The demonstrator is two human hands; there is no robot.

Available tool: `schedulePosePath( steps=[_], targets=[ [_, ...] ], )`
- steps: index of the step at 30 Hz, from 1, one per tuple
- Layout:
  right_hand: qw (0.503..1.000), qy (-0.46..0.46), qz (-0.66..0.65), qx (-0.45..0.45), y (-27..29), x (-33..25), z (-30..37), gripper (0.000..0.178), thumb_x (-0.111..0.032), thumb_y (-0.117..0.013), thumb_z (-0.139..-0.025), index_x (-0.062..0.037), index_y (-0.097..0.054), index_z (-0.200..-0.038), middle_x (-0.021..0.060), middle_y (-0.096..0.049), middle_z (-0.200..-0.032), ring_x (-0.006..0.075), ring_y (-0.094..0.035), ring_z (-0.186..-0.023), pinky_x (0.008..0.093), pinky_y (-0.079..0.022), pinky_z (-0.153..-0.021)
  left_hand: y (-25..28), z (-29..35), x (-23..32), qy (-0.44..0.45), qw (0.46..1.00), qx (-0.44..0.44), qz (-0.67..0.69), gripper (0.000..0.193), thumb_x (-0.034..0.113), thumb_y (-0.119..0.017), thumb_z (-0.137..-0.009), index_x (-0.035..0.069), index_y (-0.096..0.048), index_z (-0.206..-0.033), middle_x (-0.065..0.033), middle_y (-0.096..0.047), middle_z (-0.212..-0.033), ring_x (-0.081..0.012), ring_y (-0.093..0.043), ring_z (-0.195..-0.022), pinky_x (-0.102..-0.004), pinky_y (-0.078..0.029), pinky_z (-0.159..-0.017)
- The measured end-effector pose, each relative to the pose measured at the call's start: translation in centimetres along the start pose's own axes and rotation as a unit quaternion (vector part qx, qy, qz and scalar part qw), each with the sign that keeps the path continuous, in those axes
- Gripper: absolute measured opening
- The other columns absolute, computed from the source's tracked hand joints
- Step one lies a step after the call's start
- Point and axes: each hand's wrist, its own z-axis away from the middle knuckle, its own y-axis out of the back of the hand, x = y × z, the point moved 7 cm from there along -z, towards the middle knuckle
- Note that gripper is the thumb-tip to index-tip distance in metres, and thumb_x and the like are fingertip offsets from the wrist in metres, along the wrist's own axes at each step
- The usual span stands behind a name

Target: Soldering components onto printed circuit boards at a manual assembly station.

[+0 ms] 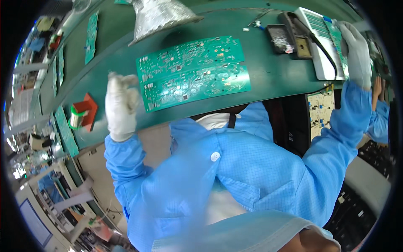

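Currently, two long green rectangular circuit boards dotted with small components [193, 73] lie flat, edge to edge, on a dark green worktable [270, 75] before the person in a light-blue checked smock [260, 164]. Just left of them hovers the left hand in a white glove [121, 105], its fingers curled in toward the thumb; whether they pinch anything small I cannot tell. Farther left, a green-rimmed spool of silvery wire [77, 117] sits at an orange-red angular stand [90, 111]. Out at the far right, the right hand in a white glove [356, 52] reaches over a white slotted rack [322, 69], fingers close together and bent down beside a narrow green board [336, 35] in it; their grip cannot be made out. Left of the rack stand a brownish metal holder [303, 48] and a small black rectangular tray [279, 38], while a silver foil-covered hood [161, 17] rises beyond the paired boards.
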Motion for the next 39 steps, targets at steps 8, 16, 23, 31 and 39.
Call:
schedulePosePath(
  steps=[8,16,23,31,39],
  targets=[
    [0.678,-0.119,-0.624,-0.37,-25.0,-5.4,15.2,0.036,-0.035,-0.063,-0.102,-0.0018,-0.061,-0.116,-0.0025,-0.046,-0.07,0.0055,-0.032,-0.047,0.0234,-0.025,-0.044,-13.6,2.9,-3.1,-0.18,0.951,-0.137,-0.212,0.065,0.018,-0.088,-0.081,0.002,-0.039,-0.121,-0.0112,-0.07,-0.117,-0.0181,-0.069,-0.084,-0.0301,-0.057,-0.082],
    [0.564,-0.19,-0.689,-0.412,-29.2,-6.0,18.6,0.036,-0.033,-0.061,-0.104,-0.0019,-0.059,-0.122,-0.0008,-0.048,-0.075,0.0053,-0.034,-0.051,0.0228,-0.029,-0.048,-14.7,2.9,-3.2,-0.334,0.888,-0.071,-0.308,0.062,0.034,-0.095,-0.073,0.007,-0.046,-0.101,-0.0048,-0.073,-0.094,-0.0152,-0.066,-0.074,-0.0301,-0.056,-0.067],
    [0.94,0.29,-0.086,-0.155,-24.3,-8.8,14.7,0.02,-0.019,-0.07,-0.092,-0.0045,-0.068,-0.106,0.0065,-0.07,-0.099,0.0206,-0.067,-0.083,0.0322,-0.056,-0.072,-15.0,2.0,-4.6,-0.341,0.861,-0.089,-0.366,0.051,0.028,-0.089,-0.075,0.005,-0.057,-0.107,-0.0098,-0.069,-0.085,-0.0254,-0.07,-0.075,-0.0367,-0.056,-0.069],
    [0.916,0.161,-0.184,-0.318,-27.0,-4.3,12.6,0.017,-0.01,-0.068,-0.089,-0.0053,-0.07,-0.106,0.0108,-0.069,-0.106,0.0257,-0.069,-0.09,0.0351,-0.058,-0.078,-15.9,0.4,-6.0,-0.313,0.854,-0.103,-0.404,0.053,0.031,-0.089,-0.075,0.004,-0.054,-0.105,-0.0113,-0.065,-0.082,-0.0327,-0.069,-0.075,-0.0409,-0.056,-0.068],
    [0.935,0.312,0.021,-0.166,-27.4,-5.3,11.7,0.016,-0.014,-0.067,-0.089,-0.0124,-0.074,-0.104,0.0108,-0.071,-0.096,0.0324,-0.069,-0.088,0.0398,-0.058,-0.08,-15.7,0.4,-4.9,-0.385,0.785,-0.11,-0.472,0.045,0.029,-0.088,-0.078,0.005,-0.058,-0.1,-0.0115,-0.067,-0.081,-0.0318,-0.069,-0.075,-0.0407,-0.055,-0.07]
  ],
)
